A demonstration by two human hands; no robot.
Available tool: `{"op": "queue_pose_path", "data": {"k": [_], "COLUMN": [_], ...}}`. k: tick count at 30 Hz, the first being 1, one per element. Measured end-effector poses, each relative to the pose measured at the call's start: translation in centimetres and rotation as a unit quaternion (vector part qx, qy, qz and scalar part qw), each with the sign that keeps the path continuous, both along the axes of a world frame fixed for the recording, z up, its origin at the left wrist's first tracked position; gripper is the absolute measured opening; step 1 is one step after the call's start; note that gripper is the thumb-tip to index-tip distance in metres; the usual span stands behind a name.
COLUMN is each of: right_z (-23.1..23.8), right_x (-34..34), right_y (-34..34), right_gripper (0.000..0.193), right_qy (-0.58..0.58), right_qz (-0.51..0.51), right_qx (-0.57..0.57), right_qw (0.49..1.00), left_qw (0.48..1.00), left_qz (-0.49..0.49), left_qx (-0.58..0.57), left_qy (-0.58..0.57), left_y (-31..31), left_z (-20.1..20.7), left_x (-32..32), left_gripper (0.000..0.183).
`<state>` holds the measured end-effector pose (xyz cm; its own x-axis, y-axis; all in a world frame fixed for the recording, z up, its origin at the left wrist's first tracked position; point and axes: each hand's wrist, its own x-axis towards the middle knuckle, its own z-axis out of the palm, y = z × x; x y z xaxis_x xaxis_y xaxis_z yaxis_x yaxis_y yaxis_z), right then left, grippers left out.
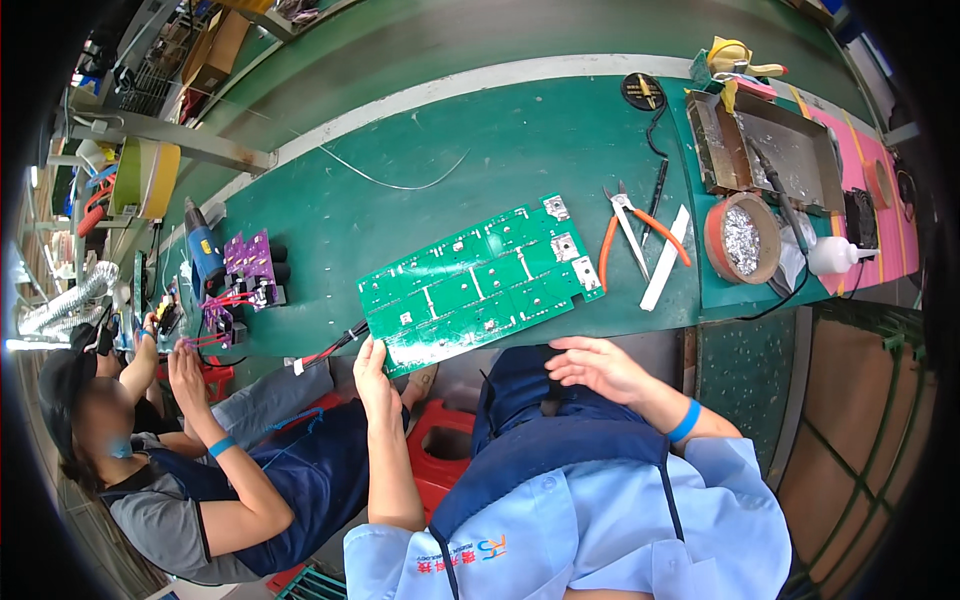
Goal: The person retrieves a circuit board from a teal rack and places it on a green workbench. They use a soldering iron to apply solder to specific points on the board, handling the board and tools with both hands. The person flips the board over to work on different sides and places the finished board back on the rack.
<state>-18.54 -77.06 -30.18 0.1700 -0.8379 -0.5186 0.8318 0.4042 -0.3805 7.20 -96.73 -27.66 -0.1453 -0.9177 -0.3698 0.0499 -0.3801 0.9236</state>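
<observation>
A large green circuit board [470, 283] lies at a slant over the front edge of the green-topped bench. At the board's near left corner, my left hand [376, 383] grips it, the thumb by the edge. Bundled red and black wires [335, 343] with a white connector stick out beside that corner. My right hand [603, 368] is off the board, near the bench edge, its fingers stretched out and holding nothing. Beyond it lie orange-handled cutting pliers [640, 235], a white strip [665, 258] and a thin black pen-like tool [656, 190] on a cord.
Right: a round bowl [713, 240] of silvery scraps, metal trays [720, 150], a white squeeze bottle [836, 256] and a pink sheet [850, 130]. Left: a blue heat gun [205, 250], purple circuit boards [250, 258] and a seated co-worker [240, 490]. A red stool [437, 465] stands below.
</observation>
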Motion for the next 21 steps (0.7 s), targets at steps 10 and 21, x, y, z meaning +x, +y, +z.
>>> {"op": "queue_pose_path", "data": {"k": [10,21], "right_z": [-1.6,-3.3], "right_x": [3.1,4.5], "right_y": [-5.0,-6.6], "right_gripper": [0.058,0.031], "right_qy": [-0.084,-0.156], "right_qz": [-0.117,-0.179], "right_qx": [-0.028,-0.08], "right_qw": [0.989,0.968], "left_qw": [1.0,0.999], "left_qz": [0.001,-0.013], "left_qx": [0.017,0.049], "left_qy": [0.012,0.022], "left_y": [0.1,-0.1], "left_z": [1.3,1.2], "left_x": [-0.8,-0.4], "left_gripper": [0.021,0.019]}}
